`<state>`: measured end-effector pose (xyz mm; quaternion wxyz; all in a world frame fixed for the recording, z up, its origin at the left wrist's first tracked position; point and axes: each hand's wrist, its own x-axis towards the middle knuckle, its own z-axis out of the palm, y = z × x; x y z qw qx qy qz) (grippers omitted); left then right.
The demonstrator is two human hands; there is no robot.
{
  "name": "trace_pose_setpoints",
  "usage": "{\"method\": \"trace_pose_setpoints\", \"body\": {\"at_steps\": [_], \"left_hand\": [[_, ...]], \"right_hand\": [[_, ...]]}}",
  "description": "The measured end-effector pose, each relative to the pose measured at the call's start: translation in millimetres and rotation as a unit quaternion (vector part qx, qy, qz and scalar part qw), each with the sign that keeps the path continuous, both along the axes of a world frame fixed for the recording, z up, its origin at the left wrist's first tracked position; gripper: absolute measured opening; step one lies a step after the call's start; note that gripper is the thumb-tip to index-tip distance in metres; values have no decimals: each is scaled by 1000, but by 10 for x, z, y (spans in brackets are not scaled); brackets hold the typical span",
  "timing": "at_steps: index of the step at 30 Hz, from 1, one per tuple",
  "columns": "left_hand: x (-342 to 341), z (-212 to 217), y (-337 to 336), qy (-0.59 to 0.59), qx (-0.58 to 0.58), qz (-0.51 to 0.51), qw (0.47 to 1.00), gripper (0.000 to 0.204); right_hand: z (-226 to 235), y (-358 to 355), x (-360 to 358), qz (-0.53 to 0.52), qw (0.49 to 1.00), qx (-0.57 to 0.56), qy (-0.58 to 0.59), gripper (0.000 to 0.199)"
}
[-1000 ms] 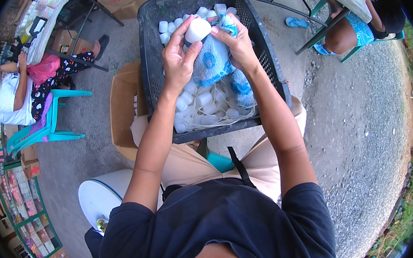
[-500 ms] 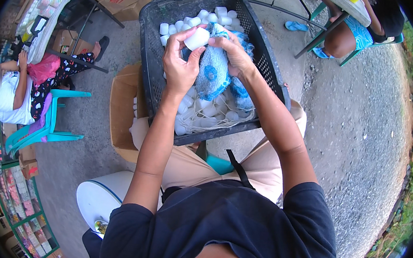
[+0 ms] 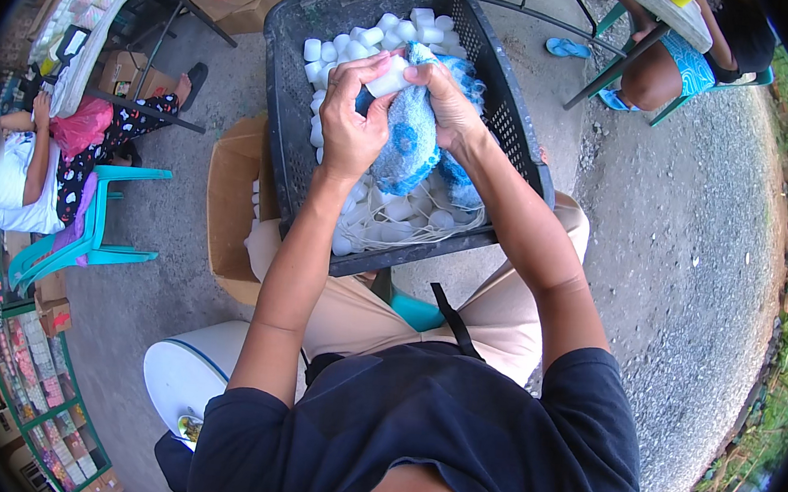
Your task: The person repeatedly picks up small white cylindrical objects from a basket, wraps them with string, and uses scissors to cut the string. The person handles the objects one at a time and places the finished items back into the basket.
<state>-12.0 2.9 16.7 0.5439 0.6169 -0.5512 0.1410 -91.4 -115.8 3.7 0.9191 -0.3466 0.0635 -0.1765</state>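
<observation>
Nearest, bottom centre: our dark shirt (image 3: 440,412), then beige trousers (image 3: 359,314), legs apart beneath the near edge of a black crate (image 3: 284,122), upper centre. What carries the crate is hidden; we guess it sits there to stay in easy reach.

Loose white cylinders (image 3: 398,208) fill the crate's near end, with white strings (image 3: 423,235) across them; more sit at the far end.

Over the middle of the crate, the left hand (image 3: 354,114) has a white cylinder (image 3: 389,77) pinched between thumb and fingers, tilted. The right hand (image 3: 446,104) has its thumb at the cylinder's right end and is closed on a blue-and-white cloth (image 3: 406,138) hanging below; some fingertips are hidden. Likely it takes both grips to steady the piece; held here, a slip would drop it back in the crate.

Left of the crate: an open cardboard box (image 3: 231,216), small white pieces inside, likely parked there for reach.

Farther: upper left, a person (image 3: 30,183) sits on a teal chair (image 3: 96,236) by a surface (image 3: 69,96) stacked with small goods. Upper right, another seated person (image 3: 682,65) at a second surface (image 3: 682,18).
</observation>
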Motion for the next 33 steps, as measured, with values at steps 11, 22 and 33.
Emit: {"method": "trace_pose_setpoints", "body": {"at_steps": [11, 22, 33], "left_hand": [[12, -81, -48, 207, -75, -108, 969, 31], [45, -62, -49, 239, -45, -122, 962, 32], [155, -207, -25, 589, 38, -78, 804, 25]], "right_hand": [[79, 36, -16, -3, 999, -45, -21, 36], [53, -3, 77, -109, 991, 10, 83, 21], [37, 108, 24, -89, 951, -297, -16, 50]]}}
